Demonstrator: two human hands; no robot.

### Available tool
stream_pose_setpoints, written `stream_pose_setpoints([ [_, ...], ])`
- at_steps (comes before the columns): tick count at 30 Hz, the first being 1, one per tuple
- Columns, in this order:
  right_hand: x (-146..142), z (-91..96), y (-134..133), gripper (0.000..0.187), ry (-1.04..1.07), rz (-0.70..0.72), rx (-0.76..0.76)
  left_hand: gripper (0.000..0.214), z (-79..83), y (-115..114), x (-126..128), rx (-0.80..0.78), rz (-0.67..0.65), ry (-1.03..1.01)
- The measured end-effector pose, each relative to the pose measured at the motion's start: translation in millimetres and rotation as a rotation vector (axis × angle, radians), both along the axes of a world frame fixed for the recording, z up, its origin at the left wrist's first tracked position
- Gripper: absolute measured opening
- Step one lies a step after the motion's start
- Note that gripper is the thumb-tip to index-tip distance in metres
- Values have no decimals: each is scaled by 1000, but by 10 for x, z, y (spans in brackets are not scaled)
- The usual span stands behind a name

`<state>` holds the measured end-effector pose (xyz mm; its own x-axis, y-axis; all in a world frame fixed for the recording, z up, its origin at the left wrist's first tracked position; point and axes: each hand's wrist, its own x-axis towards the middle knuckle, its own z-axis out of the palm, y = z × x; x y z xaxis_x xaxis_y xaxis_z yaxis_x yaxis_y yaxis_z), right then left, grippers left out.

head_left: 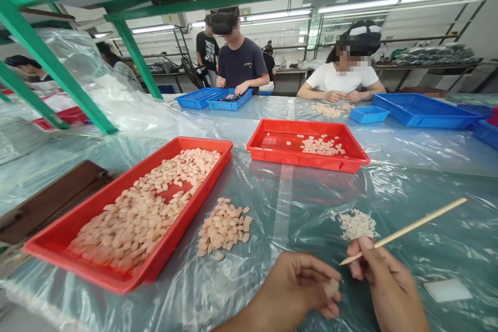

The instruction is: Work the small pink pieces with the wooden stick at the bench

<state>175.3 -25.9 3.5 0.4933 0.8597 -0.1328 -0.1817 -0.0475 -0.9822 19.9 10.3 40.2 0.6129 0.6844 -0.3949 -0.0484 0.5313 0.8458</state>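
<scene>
My left hand (298, 288) is closed, pinching a small pale pinkish oval piece (331, 288) between thumb and fingers. In my right hand (383, 275) is a thin pointed wooden stick (418, 225), held like a pen. Its sharp tip points left, close to the fingers of my left hand, apart from the oval piece. Beyond my right hand lies a small heap of whitish bits (357, 224). A loose pile of similar oval pieces (224, 228) rests on the plastic sheet to the left of my hands.
A long red tray (187, 218) full of oval pieces stands at left. Another red tray (268, 155) holds fewer, farther back. A white flat block (448, 290) lies at right. Across the table two people work beside blue trays (424, 111). Green frame bars (58, 67) slant down at left.
</scene>
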Motion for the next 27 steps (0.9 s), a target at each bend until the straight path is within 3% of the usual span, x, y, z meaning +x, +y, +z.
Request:
stream_pose_setpoints([
  [3, -35, 49, 27, 42, -15, -6, 36, 33, 26, 39, -61, -140, 62, -89],
  [7, -56, 97, 49, 44, -12, -8, 61, 30, 49, 60, -103, -216, 68, -94],
  [13, -59, 120, 48, 41, 5, -6, 83, 32, -32, 62, -97, -158, 48, -75],
  [15, -62, 115, 41, 41, 4, -6, 79, 29, -79, 44, -76, -42, 49, -36],
  [19, -59, 105, 23, 42, -3, -11, 78, 29, -89, -6, -37, 385, 21, 226],
  [23, -34, 102, 24, 38, -4, -15, 74, 30, 41, 27, -160, 757, -90, 521],
  [27, -27, 96, 28, 41, 11, 18, 50, 28, 188, 159, -453, 1104, -90, 926],
])
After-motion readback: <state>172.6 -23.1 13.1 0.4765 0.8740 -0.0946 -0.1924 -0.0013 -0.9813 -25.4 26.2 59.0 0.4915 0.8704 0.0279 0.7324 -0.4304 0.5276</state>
